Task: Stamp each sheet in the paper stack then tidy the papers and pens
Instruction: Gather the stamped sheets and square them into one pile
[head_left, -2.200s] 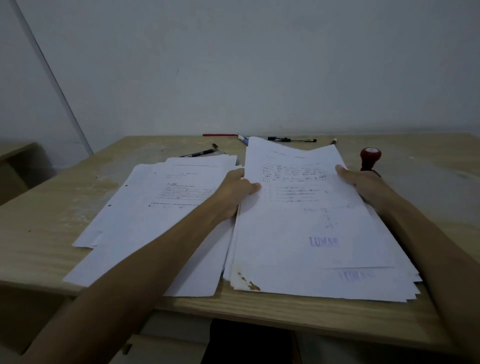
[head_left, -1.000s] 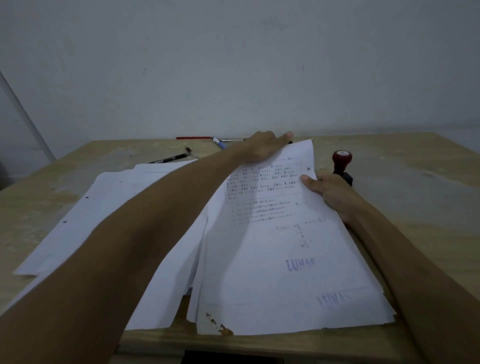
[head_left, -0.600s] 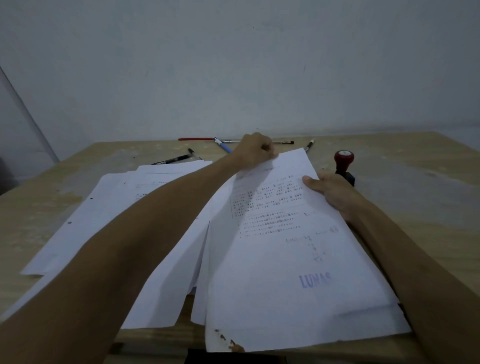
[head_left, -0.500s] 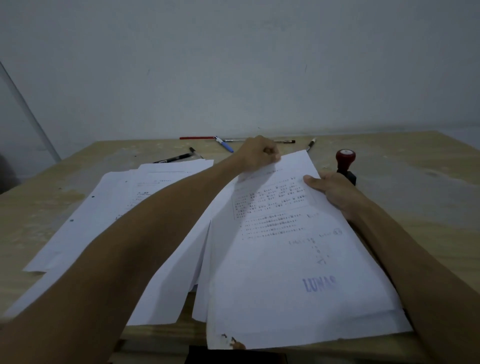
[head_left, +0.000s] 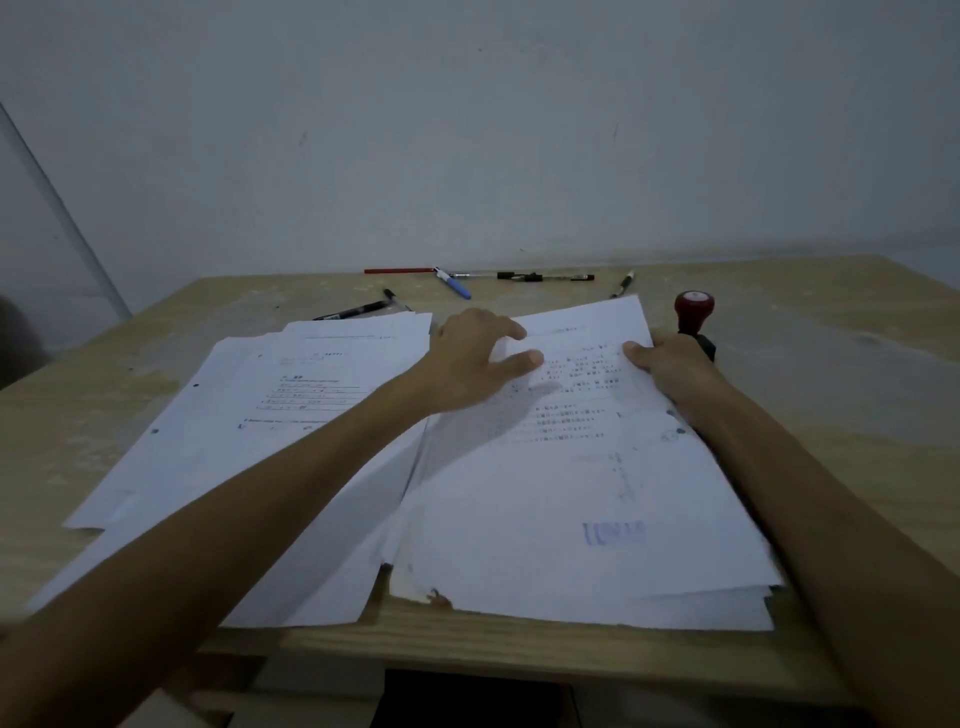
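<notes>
The right-hand pile is held at its far right edge by the right hand, whose thumb lies on the top sheet; the fingers are hidden beneath the paper, so a closed grip on the pile is judged likely. The left hand is laid on the upper left part of the same top sheet with fingers spread and loosely bent, pressing rather than clasping; no grip is taken there.

A blue stamp mark is seen near the lower right of the top sheet, blurred. The pile's near edges are uneven, and a brown stain marks its near left corner. Whether the sheets below carry marks cannot be told.

Just beside it on the left, partly overlapped, a second spread of sheets is fanned loosely across the worktop; no stamp mark is visible on its exposed faces. The red-topped stamp stands upright just behind the right hand, untouched.

Along the far edge several pens lie scattered, with a black pen nearer the left sheets.

Stamping is judged at least partly done; squaring the two lots of paper and gathering the pens remain
</notes>
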